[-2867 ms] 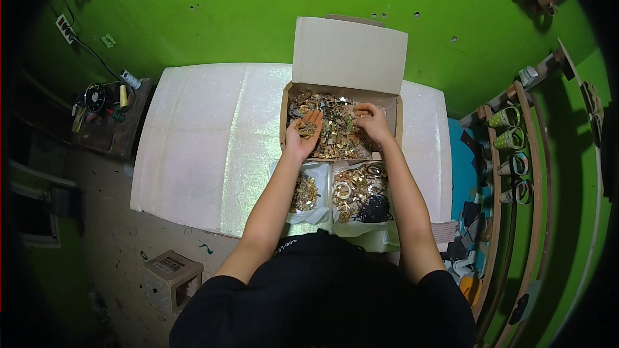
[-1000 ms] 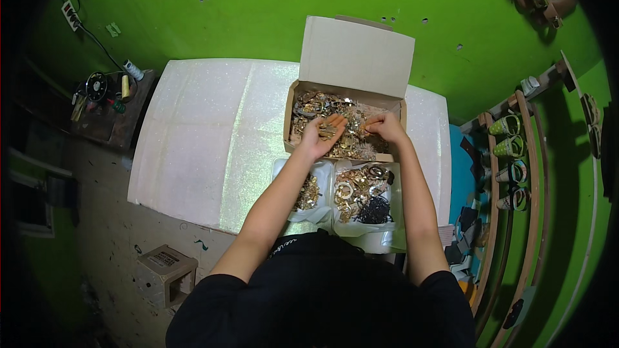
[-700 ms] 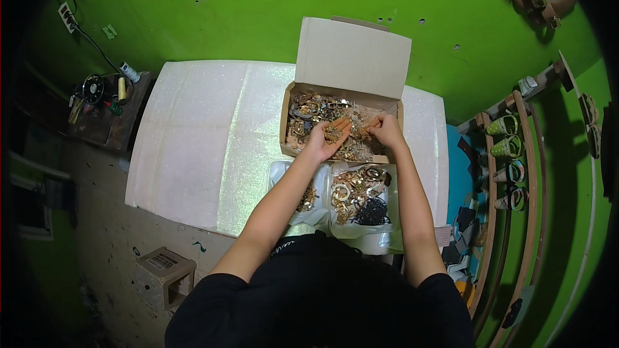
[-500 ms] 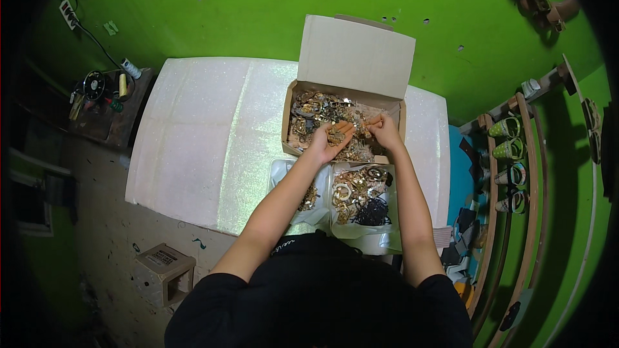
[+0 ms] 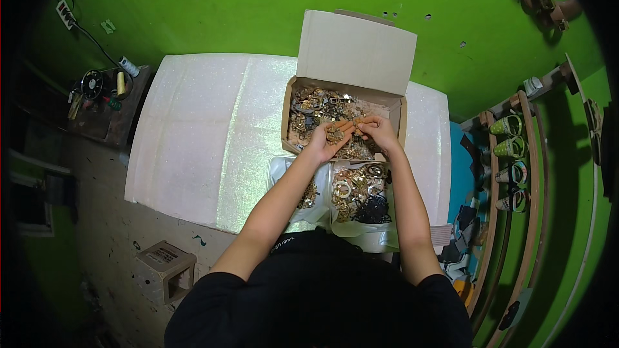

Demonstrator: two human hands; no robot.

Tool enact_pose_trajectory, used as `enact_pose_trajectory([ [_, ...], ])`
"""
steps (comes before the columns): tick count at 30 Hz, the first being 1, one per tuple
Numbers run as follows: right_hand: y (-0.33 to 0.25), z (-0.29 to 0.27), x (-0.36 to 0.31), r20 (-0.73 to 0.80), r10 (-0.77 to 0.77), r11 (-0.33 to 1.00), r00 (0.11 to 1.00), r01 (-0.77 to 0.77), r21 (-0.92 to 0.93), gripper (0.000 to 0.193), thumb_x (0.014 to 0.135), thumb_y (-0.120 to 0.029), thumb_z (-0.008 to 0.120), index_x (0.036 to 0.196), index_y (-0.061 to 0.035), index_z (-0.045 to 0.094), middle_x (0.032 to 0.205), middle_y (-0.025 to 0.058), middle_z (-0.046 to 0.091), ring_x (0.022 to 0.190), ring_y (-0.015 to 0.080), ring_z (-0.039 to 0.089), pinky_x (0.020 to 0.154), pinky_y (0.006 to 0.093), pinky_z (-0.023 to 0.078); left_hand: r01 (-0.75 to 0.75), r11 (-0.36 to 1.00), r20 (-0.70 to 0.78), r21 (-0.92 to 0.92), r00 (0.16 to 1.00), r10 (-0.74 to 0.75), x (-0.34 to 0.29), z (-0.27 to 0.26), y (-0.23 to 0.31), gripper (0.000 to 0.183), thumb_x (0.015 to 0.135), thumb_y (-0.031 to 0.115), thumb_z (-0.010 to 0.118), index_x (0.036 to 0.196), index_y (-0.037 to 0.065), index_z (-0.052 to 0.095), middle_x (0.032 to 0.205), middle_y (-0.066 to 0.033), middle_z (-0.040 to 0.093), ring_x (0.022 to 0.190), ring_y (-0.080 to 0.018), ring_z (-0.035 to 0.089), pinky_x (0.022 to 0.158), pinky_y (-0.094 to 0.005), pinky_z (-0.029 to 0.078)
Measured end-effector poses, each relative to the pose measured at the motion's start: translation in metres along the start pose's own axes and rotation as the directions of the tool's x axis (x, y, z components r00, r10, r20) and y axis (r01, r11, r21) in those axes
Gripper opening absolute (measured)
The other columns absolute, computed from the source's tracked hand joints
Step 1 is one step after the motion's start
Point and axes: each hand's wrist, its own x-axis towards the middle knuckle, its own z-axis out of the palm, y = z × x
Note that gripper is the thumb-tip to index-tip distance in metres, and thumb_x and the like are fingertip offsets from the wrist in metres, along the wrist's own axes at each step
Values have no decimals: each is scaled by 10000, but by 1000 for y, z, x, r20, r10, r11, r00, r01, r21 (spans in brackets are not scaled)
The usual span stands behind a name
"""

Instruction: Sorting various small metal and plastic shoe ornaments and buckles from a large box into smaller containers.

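Over an open cardboard box [image 5: 402,119] full of small gold and silver-coloured metal pieces [image 5: 313,104], my left hand [image 5: 327,147] lies palm up and slightly cupped. A small pile of metal pieces [image 5: 334,135] rests on its palm. My right hand [image 5: 380,133] is closed in a pinch by the left fingertips; what it pinches is too small to make out. Nearer to me stand two lined plastic containers. The right container [image 5: 345,226] holds rings, gold-coloured bits and a black tangled bunch [image 5: 372,209]. My left forearm partly covers the left container [image 5: 278,169], which has more metal pieces in it.
The box's lid [image 5: 356,45] stands raised against the green wall. A pale, shimmering sheet [image 5: 187,135] covers the table. On the right is a wooden rack [image 5: 525,225] with sandals. A small side table [image 5: 119,125] with thread spools is at left, a wooden stool [image 5: 165,270] below.
My right hand has moved left and slightly down, from the box's right side to my left fingertips. The left hand stays in place with the pieces on its palm.
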Motion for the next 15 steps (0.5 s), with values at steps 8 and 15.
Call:
enact_pose_trajectory([
  [8,9,-3,2,-27,-31,999,999,32,42,192,713,15,628,873,33,524,720,105,607,620,136,578,519,226,461,-2,999,-32,-45,999,1,1,1,0,382,893,219,240,1097,-26,449,1158,-171,484,1078,-266,474,907,-346,408],
  [15,6,5,-4,-18,-41,990,999,43,131,257,688,46,632,922,39,527,746,110,609,645,141,581,544,231,467,-9,999,-14,-43,1000,9,1,-1,0,383,894,222,247,1085,-33,459,1164,-180,478,1069,-262,476,918,-336,402],
])
